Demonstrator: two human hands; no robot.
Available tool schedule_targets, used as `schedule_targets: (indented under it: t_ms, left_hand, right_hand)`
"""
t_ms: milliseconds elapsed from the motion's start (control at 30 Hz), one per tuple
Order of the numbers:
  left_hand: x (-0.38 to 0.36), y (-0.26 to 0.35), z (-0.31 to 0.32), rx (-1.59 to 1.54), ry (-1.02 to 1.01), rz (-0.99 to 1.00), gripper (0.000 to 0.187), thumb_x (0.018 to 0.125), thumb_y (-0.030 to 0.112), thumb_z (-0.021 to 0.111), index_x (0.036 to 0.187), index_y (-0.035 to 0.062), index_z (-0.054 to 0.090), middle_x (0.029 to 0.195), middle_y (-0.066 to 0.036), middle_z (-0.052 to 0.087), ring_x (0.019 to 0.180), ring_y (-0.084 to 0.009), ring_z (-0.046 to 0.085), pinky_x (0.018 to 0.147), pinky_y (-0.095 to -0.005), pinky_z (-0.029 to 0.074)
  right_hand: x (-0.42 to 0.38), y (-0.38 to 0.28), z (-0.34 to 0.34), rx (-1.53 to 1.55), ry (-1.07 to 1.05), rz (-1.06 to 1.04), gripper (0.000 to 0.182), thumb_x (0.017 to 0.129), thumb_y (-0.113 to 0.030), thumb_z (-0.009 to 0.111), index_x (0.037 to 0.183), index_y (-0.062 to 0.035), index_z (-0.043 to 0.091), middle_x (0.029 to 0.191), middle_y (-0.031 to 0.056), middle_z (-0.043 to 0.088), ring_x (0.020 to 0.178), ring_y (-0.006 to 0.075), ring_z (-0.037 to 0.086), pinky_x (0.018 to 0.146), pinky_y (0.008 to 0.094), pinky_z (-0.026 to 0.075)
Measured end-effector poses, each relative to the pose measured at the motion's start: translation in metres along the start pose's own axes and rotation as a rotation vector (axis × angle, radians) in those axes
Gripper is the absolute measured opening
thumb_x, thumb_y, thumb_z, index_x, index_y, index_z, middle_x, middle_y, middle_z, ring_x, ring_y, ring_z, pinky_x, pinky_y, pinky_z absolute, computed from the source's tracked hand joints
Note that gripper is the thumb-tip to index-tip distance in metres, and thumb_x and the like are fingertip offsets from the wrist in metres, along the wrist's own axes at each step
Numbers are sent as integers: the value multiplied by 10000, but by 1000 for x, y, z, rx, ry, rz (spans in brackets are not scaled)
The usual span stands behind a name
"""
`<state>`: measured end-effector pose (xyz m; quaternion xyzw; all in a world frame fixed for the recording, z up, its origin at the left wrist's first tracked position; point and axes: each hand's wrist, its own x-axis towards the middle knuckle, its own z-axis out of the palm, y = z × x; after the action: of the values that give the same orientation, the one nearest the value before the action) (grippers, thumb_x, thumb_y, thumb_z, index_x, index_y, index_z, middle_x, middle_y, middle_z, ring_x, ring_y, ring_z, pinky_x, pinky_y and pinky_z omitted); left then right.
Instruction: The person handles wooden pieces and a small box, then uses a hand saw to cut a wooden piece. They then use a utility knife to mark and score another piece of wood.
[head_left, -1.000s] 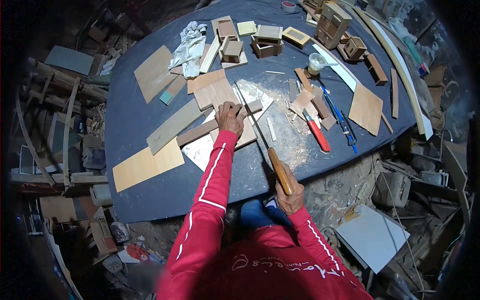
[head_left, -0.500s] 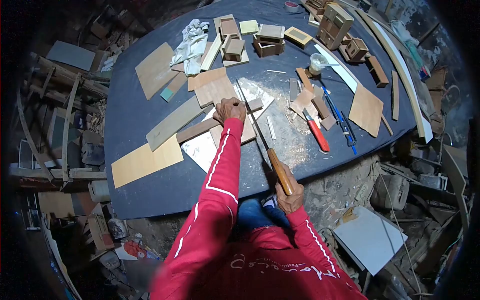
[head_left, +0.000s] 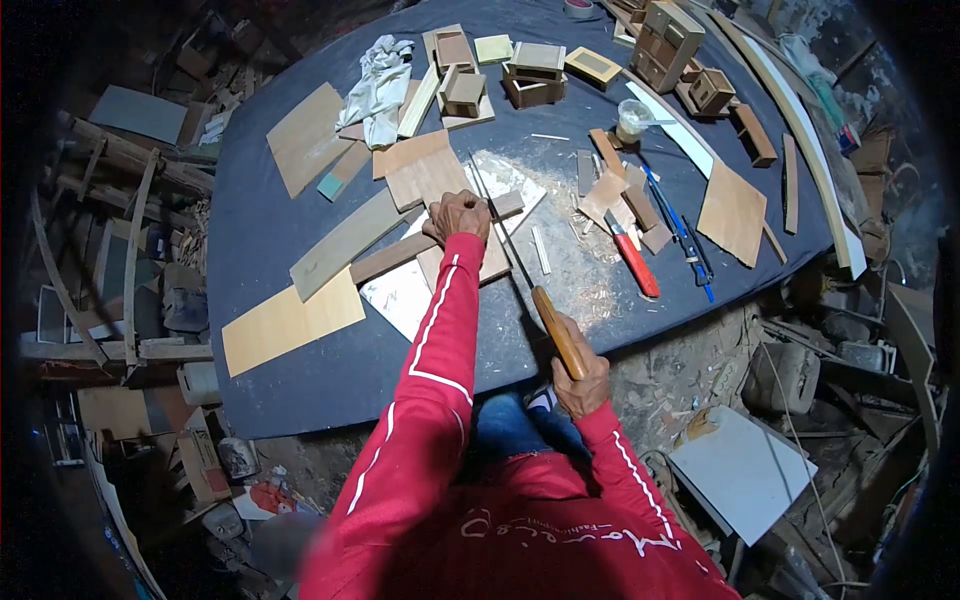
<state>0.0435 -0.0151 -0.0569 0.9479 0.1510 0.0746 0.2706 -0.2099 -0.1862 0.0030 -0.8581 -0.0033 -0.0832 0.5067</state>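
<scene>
My left hand [head_left: 460, 218] presses down on a narrow brown wood strip [head_left: 392, 258], its fingers curled over it. The strip lies across a flat board on the table. In my right hand [head_left: 582, 375] is the wooden handle of a saw [head_left: 555, 330], fingers wrapped round it. The thin dark blade runs up and to the left, crossing the strip just right of my left hand. Beneath the work lies a white sheet [head_left: 398, 298]. A grey-brown plank [head_left: 345, 245] rests to the left.
A red-handled cutter [head_left: 636, 262], a blue tool [head_left: 680, 225] and a cup [head_left: 632, 120] are on the right. Small wooden boxes [head_left: 535, 75] stand at the back beside a white cloth [head_left: 378, 90]. The dark table's [head_left: 270, 410] front edge is near my body.
The saw and my right hand have shifted slightly, with the handle a little higher. My left hand keeps its hold on the strip. The whole view has moved slightly.
</scene>
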Motion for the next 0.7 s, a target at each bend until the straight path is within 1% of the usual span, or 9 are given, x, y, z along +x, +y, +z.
schedule_targets:
  t_ms: [100, 167, 233, 300, 367, 467, 567, 667, 700]
  left_hand:
    - [1, 0, 2, -3, 10, -6, 121, 762, 306, 684, 801, 205, 738, 1027, -24, 643, 1079, -263, 500, 950, -489, 278]
    - [2, 1, 1, -12, 23, -9, 123, 765, 303, 677, 800, 202, 738, 1028, -26, 645, 1077, -264, 501, 950, -489, 277]
    - [0, 3, -2, -4, 12, -3, 142, 764, 317, 693, 816, 192, 737, 1020, -39, 655, 1075, -270, 532, 957, -530, 287]
    - [0, 4, -3, 0, -5, -4, 134, 772, 305, 678, 812, 191, 736, 1040, -34, 649, 1079, -265, 516, 956, -509, 281]
    - [-1, 4, -4, 9, -19, -7, 128, 781, 292, 663, 809, 190, 736, 1060, -29, 642, 1083, -260, 500, 956, -489, 274]
    - [-1, 8, -5, -2, -8, -6, 120, 779, 281, 662, 810, 191, 735, 1058, -26, 643, 1080, -260, 502, 960, -485, 270]
    - [1, 9, -7, -2, -27, -48, 107, 776, 276, 665, 806, 200, 734, 1049, -20, 644, 1082, -263, 504, 959, -484, 274]
    - [-2, 4, -5, 1, -19, -14, 99, 773, 279, 668, 811, 214, 734, 1038, -15, 645, 1086, -266, 506, 957, -482, 285]
    - [-1, 3, -3, 6, -6, -6, 98, 772, 276, 668, 810, 214, 734, 1037, -18, 646, 1082, -267, 509, 956, -480, 288]
  right_hand:
    - [-10, 0, -3, 19, 10, 15, 549, 791, 3, 568, 1330, -79, 507, 1104, 164, 662, 872, 349, 690, 714, 349, 552]
    - [-27, -3, -11, 71, 75, -3, 505, 777, 22, 538, 1279, -31, 552, 1127, 184, 645, 883, 327, 694, 733, 325, 540]
    - [-33, 1, -12, 44, 72, -13, 512, 776, 22, 540, 1286, -29, 545, 1115, 186, 647, 889, 322, 695, 744, 322, 538]
    - [-28, 1, -10, 16, 74, -17, 520, 775, 22, 542, 1293, -28, 538, 1104, 187, 650, 894, 317, 697, 756, 319, 537]
    - [-3, -6, -2, 68, -2, 116, 540, 780, 19, 533, 1318, -35, 528, 1109, 191, 661, 960, 289, 693, 802, 315, 528]
    - [8, -8, 3, 150, -5, 138, 563, 776, 19, 528, 1335, -51, 520, 1109, 182, 671, 984, 300, 687, 821, 321, 524]
    - [-20, -3, -10, 137, 24, 56, 555, 782, 20, 565, 1330, -50, 511, 1141, 197, 649, 936, 353, 684, 762, 345, 549]
    - [-36, -4, -14, -21, 58, -21, 573, 770, 31, 567, 1334, -49, 508, 1154, 189, 648, 952, 348, 680, 778, 347, 549]
    - [-32, -5, -10, 53, 43, 32, 596, 760, 39, 550, 1345, -68, 511, 1120, 180, 665, 966, 325, 686, 797, 326, 528]
